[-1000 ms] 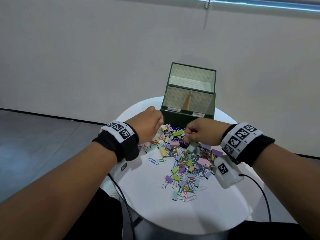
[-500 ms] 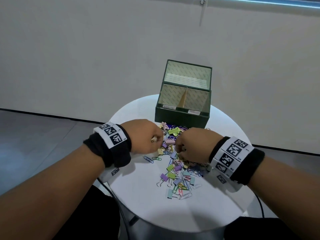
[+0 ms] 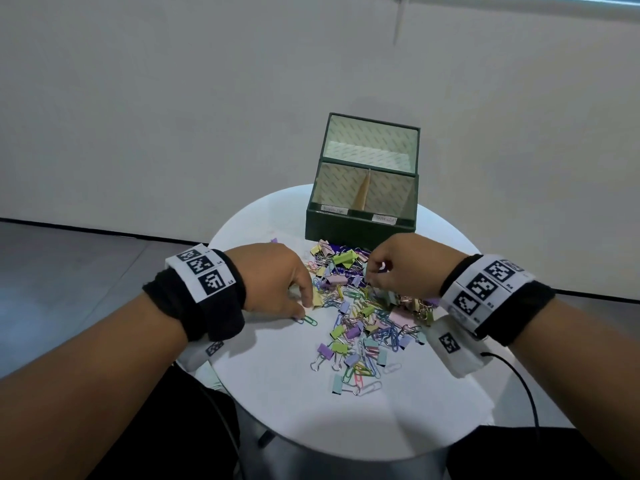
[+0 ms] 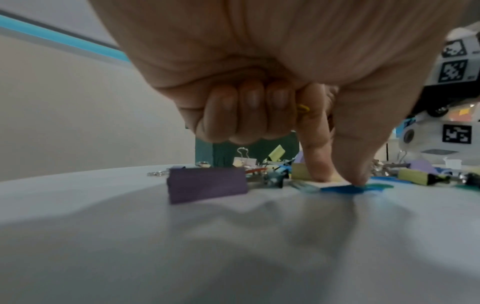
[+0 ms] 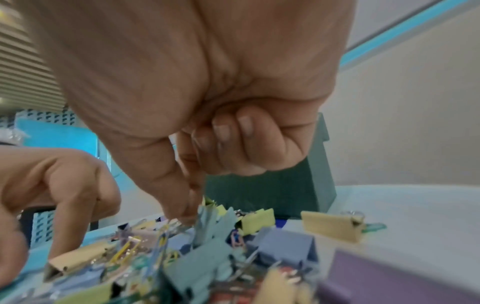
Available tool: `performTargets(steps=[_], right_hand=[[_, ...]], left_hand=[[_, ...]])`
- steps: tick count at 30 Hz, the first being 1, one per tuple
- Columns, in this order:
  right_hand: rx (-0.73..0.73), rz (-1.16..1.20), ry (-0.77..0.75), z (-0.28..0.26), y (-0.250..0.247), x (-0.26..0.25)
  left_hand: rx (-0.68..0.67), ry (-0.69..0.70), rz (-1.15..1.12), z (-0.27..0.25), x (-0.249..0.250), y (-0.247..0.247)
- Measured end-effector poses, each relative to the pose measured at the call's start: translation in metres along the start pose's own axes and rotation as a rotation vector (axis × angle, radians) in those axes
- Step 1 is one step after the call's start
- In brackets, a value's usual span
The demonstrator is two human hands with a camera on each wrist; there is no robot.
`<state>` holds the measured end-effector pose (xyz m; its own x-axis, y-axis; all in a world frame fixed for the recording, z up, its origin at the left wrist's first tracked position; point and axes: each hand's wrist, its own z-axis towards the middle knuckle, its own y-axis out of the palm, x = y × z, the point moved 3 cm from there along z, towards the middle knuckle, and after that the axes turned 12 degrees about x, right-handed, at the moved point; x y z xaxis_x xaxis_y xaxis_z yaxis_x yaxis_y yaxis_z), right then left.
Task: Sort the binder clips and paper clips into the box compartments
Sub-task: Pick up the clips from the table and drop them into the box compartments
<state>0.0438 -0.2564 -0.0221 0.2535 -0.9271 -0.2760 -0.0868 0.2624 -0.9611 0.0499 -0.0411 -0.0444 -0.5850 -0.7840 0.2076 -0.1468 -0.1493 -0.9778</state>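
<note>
On a round white desk (image 3: 270, 403), a left hand (image 3: 277, 278) pins a blue wire paper clip (image 4: 340, 188) under thumb and forefinger, other fingers curled around a yellow one. The right hand (image 3: 408, 268) pinches into the pastel clip heap (image 3: 363, 317); its catch is unclear. Light, slippery wire; the green cardboard box (image 3: 360, 230) waits behind.

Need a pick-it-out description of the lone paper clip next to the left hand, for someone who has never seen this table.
Start at the round white table with the green box at its far edge. From the clip pile in front of it, go to the left hand. The green paper clip lies beside its fingertips, outside the pile.
</note>
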Motion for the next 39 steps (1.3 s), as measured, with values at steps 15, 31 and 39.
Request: performTargets(steps=[15,31,39], right_hand=[[-0.035,-0.208,-0.073,-0.011,0.007,-0.008],[-0.064,-0.081,-0.023,-0.006,0.007,0.002],[-0.001,0.156,0.068,0.018,-0.051,0.026]], left_hand=[[-0.016,0.069,-0.020,0.002,0.009,0.003],[-0.006,0.140,0.044,0.002,0.019,0.004],[0.055,0.167,0.011,0.005,0.017,0.002]])
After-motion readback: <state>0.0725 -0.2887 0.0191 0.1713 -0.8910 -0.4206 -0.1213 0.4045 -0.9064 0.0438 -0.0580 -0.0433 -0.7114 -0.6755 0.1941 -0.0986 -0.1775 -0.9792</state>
